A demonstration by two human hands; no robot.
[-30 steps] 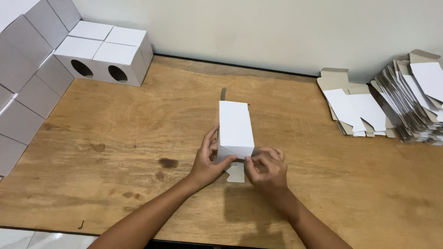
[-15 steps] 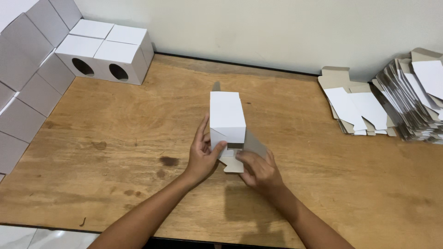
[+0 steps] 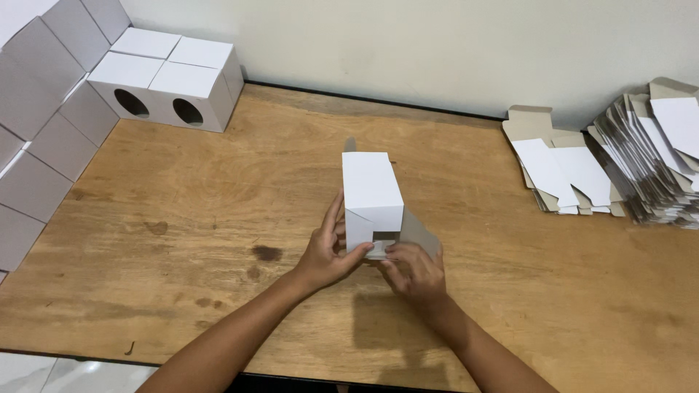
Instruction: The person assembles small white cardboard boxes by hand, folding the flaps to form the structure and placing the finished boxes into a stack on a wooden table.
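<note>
Head view: nearest, the left hand (image 3: 328, 251) grips the near left side of a white carton (image 3: 371, 193), thumb pressed on its end flaps, while the right hand (image 3: 415, 271) pinches a flap at the same end. The carton lies mid-way across the wooden table (image 3: 218, 189). Farther off sit flat carton blanks (image 3: 568, 175) at right and finished boxes with round holes (image 3: 164, 84) at left

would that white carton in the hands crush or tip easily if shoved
Likely light and crushable: the white carton looks like thin folded card, with one end flap open. Lying on its long side on the table, it should slide rather than tip.
</note>
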